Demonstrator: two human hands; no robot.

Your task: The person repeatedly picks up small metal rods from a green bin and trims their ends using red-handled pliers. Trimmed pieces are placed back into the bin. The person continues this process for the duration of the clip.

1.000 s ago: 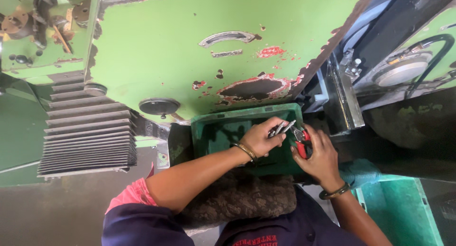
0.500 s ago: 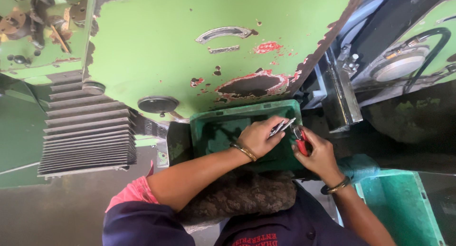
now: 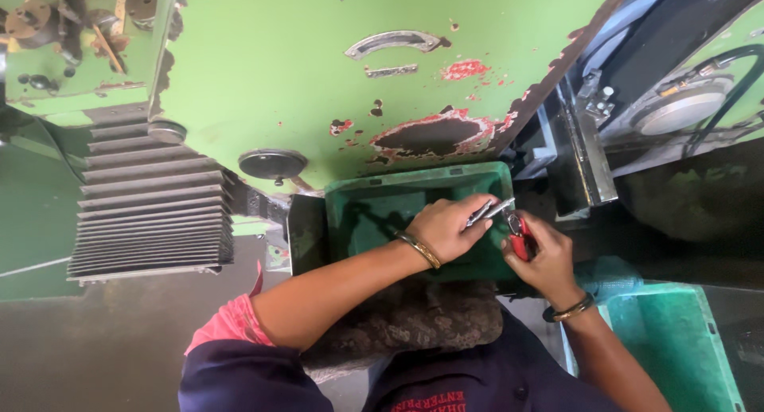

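Observation:
My left hand [image 3: 450,227] reaches over a green plastic bin [image 3: 374,209] and grips a few thin shiny metal rods [image 3: 489,211] between thumb and fingers. My right hand [image 3: 547,262] is just to the right of it, closed around red-handled pliers [image 3: 520,235] whose jaws meet the ends of the rods. Both wrists wear metal bangles. The bin rests on my lap against a dark, worn cushion [image 3: 410,323]. What lies inside the bin is hidden by my hands and by shadow.
A large green machine panel [image 3: 318,70] with chipped paint and a curved metal handle [image 3: 391,42] stands right behind the bin. Black ribbed bellows [image 3: 151,205] sit at left. A second green bin [image 3: 676,340] is at lower right, and machine parts with hoses at upper right.
The view has shifted slightly. Both hands stay together over the bin's right end, with small adjustments of the pliers against the rods.

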